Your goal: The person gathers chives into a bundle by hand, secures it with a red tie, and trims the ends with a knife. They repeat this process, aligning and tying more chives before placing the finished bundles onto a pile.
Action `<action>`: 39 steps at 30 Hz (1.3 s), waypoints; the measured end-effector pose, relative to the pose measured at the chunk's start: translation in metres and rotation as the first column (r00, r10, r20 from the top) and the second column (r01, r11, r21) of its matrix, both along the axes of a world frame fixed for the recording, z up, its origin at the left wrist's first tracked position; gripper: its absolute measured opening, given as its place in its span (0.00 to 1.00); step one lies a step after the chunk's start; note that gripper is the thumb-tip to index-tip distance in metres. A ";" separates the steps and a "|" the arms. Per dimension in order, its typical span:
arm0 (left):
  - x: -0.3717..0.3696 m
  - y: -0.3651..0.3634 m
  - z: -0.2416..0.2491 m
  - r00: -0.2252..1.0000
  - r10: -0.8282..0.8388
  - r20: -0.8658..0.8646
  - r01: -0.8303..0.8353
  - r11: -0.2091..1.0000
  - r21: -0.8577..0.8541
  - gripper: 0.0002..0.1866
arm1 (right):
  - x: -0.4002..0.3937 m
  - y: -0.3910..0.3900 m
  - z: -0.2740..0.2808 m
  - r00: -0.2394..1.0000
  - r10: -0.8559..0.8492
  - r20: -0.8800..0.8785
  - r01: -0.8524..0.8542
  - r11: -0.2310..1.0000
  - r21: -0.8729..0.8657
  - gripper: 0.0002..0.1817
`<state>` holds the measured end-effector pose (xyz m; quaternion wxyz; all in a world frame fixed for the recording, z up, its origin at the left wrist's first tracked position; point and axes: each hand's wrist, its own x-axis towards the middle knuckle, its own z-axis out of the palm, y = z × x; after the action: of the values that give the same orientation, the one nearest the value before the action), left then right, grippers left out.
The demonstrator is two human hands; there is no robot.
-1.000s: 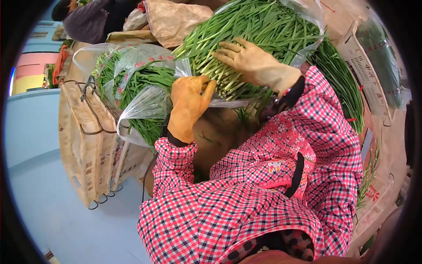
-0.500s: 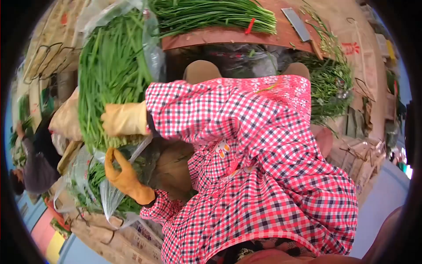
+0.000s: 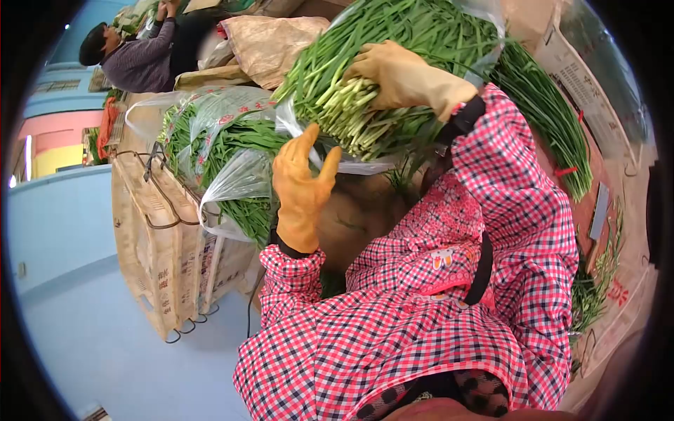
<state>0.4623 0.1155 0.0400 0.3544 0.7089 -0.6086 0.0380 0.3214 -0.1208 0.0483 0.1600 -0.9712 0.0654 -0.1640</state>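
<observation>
My right hand (image 3: 411,78), in a pale yellow glove, lies over a large heap of garlic chives (image 3: 421,31), its fingers curled over the bunch just above the pale cut stem ends. A clear plastic bag (image 3: 365,168) lines the underside and edges of this heap. My left hand (image 3: 305,189), gloved in orange, is raised below the stem ends. Its thumb and fingers are spread, with the fingertips right at the bag's edge. To its left, a second plastic bag (image 3: 242,172) holds more green leaves.
On the right, a chive bundle with a red tie (image 3: 565,170) lies near a knife (image 3: 599,210). Pale boxes with wire handles (image 3: 161,238) stand at left on the blue floor (image 3: 77,309). Another person (image 3: 144,56) works at upper left, beside a woven sack (image 3: 274,45).
The view has swung left, so bags and hands appear farther right. My left hand's fingers have spread from a near pinch. My right hand stays on the chives, whose stem ends now show.
</observation>
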 end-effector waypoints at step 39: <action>-0.030 -0.078 0.023 0.890 -0.084 0.448 -0.061 0.952 0.300 0.32 | -0.014 -0.001 0.016 0.950 -0.145 0.277 0.010 0.900 0.436 0.23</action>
<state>0.4325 0.0373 0.0626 0.0881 0.7227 -0.6772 0.1064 0.3071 -0.1217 0.0640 0.3711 -0.8719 0.1137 -0.2985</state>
